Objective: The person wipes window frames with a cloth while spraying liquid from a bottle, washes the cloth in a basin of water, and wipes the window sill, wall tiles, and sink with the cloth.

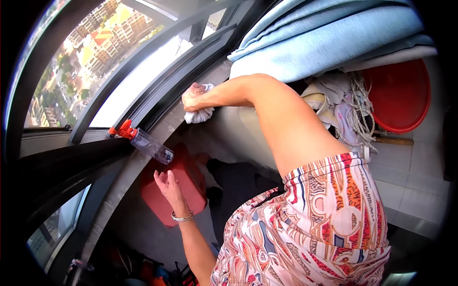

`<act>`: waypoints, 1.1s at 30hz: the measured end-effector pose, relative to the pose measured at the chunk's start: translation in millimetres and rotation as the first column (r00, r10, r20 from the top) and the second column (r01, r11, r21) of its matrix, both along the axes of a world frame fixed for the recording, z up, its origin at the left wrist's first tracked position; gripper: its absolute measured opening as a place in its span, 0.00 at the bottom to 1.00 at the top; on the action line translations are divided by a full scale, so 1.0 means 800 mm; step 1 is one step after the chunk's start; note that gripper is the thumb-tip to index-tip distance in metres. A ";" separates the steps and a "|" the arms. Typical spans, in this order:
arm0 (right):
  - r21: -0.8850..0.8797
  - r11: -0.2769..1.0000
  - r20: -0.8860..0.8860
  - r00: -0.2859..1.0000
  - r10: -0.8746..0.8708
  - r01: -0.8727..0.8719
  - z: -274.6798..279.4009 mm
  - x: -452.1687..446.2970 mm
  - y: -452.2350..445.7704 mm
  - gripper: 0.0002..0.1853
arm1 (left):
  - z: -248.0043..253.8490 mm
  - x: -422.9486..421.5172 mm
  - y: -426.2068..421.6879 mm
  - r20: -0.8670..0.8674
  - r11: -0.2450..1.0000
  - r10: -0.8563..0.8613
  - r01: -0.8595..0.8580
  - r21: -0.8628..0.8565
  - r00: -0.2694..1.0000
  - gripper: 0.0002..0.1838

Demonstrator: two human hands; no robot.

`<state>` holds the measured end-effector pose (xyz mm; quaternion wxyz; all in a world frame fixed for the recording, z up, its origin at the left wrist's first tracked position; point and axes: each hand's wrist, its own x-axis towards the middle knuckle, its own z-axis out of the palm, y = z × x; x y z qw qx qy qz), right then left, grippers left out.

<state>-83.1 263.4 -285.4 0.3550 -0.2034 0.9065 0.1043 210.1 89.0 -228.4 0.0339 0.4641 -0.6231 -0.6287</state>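
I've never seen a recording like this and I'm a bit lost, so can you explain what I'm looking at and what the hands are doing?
Of course. There's no machine here: these are a person's bare hands, and the one picture comes from a camera worn on that person's head, looking forward and down. The right hand grips a bunched white cloth at the grey window ledge. The left hand, with a bracelet at its wrist, is open and holds nothing. Near it, at the ledge, is a clear spray bottle with an orange-red trigger head; whether it stands or lies is hard to tell.
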 end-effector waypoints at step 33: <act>-0.248 0.959 -0.235 0.951 -0.200 0.140 0.013 0.063 -0.133 0.38 | 0.028 -0.033 -0.007 -0.093 0.946 -0.195 0.213 0.243 0.976 0.35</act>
